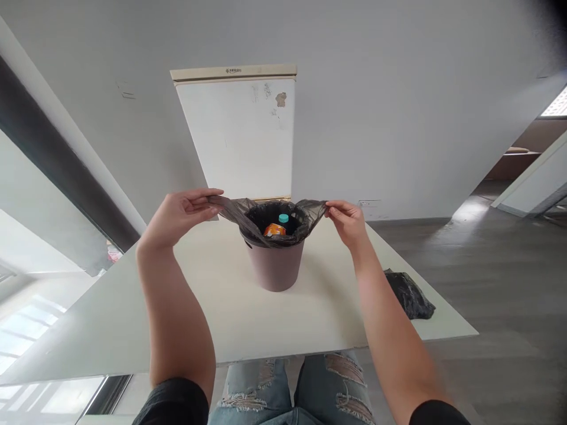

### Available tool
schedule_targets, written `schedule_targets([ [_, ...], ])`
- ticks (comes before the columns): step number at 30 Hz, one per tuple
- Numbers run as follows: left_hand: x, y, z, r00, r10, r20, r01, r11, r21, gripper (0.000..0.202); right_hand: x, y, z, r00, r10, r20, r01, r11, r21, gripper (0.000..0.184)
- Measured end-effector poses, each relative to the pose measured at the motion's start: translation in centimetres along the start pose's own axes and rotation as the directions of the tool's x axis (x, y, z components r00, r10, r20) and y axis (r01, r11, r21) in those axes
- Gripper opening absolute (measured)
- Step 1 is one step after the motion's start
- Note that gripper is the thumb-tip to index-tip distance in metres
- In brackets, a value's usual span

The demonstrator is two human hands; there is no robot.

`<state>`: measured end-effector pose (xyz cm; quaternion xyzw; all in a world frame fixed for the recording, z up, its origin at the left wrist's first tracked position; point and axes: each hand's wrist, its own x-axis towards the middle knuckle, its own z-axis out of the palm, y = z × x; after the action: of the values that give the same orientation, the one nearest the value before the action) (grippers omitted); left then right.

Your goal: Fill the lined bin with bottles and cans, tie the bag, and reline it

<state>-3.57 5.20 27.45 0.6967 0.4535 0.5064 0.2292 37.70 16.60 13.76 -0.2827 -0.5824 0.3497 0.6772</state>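
Fingers of the left hand [175, 215] and right hand [349, 221] clamp opposite edges of the bag [287, 240], spread left and right over the bin [277, 267] on the table [230, 319]. Inside is a bottle [283, 218]; a fridge [248, 136] stands at the far side.

Mauve bin [275, 268]: round and tapered, it stands upright on the pale tabletop [248, 324] in my view.
Black bag [268, 211]: thin plastic lines the bin, mouth open, 2 opposite edges stretched outward, as I watch.
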Motion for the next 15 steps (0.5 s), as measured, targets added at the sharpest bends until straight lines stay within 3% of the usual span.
schedule_targets([
  [2,0.0,-0.4,-0.7,0.999,0.015,-0.048,-0.008,0.990,0.144,0.040,1.5,-1.6,-0.1,0.997,-0.026,0.078,0.030,0.999,-0.043,0.037],
  [4,0.2,-1.7,-0.9,0.986,0.047,-0.161,-0.012,0.978,0.209,0.028,2.8,-3.5,-0.1,0.989,-0.007,0.150,0.032,0.986,-0.163,0.036],
  [5,0.4,-2.6,-0.8,0.975,0.069,-0.211,-0.033,0.985,0.170,0.025,3.4,-4.5,-0.1,0.983,0.015,0.182,0.031,0.969,-0.244,0.036],
  [7,1.1,-4.3,-0.5,0.944,0.144,-0.297,-0.168,0.984,-0.059,0.028,4.1,-6.7,-0.3,0.968,0.052,0.246,0.050,0.920,-0.389,0.038],
  [9,2.1,-5.6,-0.4,0.882,0.236,-0.408,-0.376,0.874,-0.308,0.037,4.3,-8.7,-0.9,0.937,0.073,0.341,0.090,0.895,-0.438,0.036],
  [11,3.0,-6.4,-0.4,0.822,0.306,-0.480,-0.512,0.765,-0.390,0.045,4.1,-10.0,-1.8,0.895,0.078,0.439,0.112,0.914,-0.390,0.029],
  [12,3.3,-6.6,-0.5,0.812,0.323,-0.486,-0.532,0.753,-0.387,0.046,4.0,-10.3,-2.3,0.881,0.074,0.468,0.114,0.926,-0.360,0.026],
  [15,3.6,-7.1,-0.7,0.853,0.260,-0.453,-0.444,0.818,-0.366,0.039,3.6,-10.1,-3.7,0.873,0.079,0.481,0.102,0.936,-0.338,0.024],
])
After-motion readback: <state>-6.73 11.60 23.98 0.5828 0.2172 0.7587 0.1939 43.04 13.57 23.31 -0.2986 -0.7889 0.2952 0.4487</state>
